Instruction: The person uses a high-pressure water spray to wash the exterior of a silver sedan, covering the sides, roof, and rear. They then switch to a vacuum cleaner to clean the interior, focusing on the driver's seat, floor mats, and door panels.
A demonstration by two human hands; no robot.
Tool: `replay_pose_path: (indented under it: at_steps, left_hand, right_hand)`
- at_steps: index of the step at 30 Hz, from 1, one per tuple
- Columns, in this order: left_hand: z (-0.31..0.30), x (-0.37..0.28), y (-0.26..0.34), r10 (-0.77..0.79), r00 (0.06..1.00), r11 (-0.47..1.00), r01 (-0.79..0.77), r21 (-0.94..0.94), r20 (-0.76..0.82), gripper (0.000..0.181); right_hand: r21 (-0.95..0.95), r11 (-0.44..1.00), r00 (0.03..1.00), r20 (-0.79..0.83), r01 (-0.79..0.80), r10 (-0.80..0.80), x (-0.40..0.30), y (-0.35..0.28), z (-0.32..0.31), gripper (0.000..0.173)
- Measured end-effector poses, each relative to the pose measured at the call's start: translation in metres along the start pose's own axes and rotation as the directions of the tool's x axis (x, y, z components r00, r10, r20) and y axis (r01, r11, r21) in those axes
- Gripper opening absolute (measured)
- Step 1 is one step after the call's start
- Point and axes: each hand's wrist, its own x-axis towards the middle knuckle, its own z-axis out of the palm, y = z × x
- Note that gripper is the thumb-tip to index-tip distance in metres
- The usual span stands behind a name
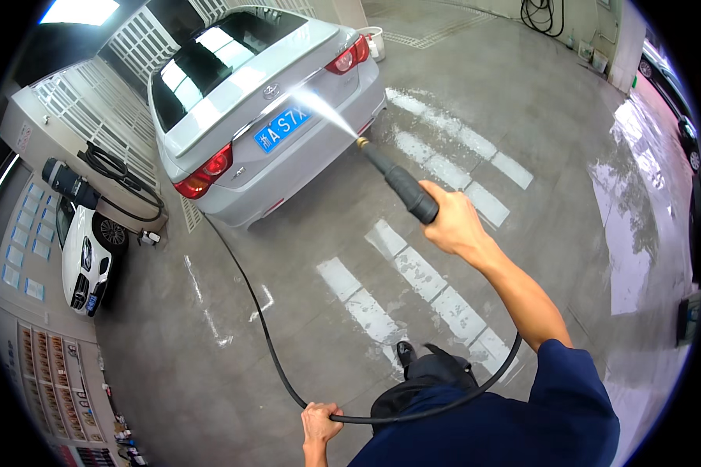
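Observation:
My right hand (457, 220) grips the rear of a black pressure-washer lance (398, 185). From its brass nozzle (362, 142) a white jet of water (330, 114) strikes the trunk lid of a silver Toyota sedan (321, 153), near the badge and above the blue licence plate (281, 128). Lower down, my left hand (321, 421) is closed around a black hose (269, 344). One stretch of the hose runs across the floor towards the sedan's rear left corner. The other passes in front of my body and curves up under my right forearm.
A white car (82, 257) stands at the left beside a wall-mounted vacuum unit (70, 182) and coiled hoses (117, 169). White painted stripes (438, 292) mark the grey floor. Behind the sedan's right side stands a white bucket (376, 44). Shelves (58, 379) with small items line the lower left.

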Motion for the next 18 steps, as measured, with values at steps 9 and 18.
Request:
replay_pose_path:
  at_steps: [9,18]
  left_hand:
    - [0.126,-0.106,0.177,-0.071,0.995,0.988,0.061,-0.143,-0.069,0.012]
    - [0.142,-0.112,0.299,-0.061,0.997,0.985,0.068,-0.156,0.053,0.001]
  right_hand:
    - [-0.147,0.988,0.996,-0.085,-0.054,0.042,-0.048,0.110,-0.131,0.054]
    - [-0.085,0.995,0.993,0.113,0.045,-0.035,-0.150,0.224,-0.185,0.069]
